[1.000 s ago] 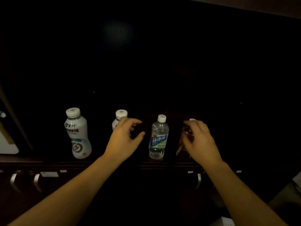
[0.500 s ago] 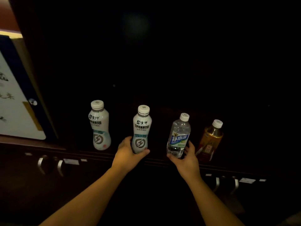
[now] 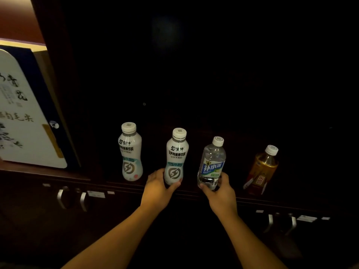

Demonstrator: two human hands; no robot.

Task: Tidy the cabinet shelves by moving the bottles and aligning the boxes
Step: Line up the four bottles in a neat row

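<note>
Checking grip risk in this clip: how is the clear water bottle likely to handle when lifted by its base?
The clear water bottle looks thin-walled, so it may dent under the right hand. Tall and gripped low, it could tip. It seems nearly full, so probably fairly heavy.

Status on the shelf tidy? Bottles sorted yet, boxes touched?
Done: nothing clearly finished; four bottles stand in a loose row on the dark shelf. In hand: left hand grips the second white bottle, right hand grips the clear water bottle. Left: the far white bottle and amber tea bottle stand untouched; the white box at left hasn't been handled.
</note>
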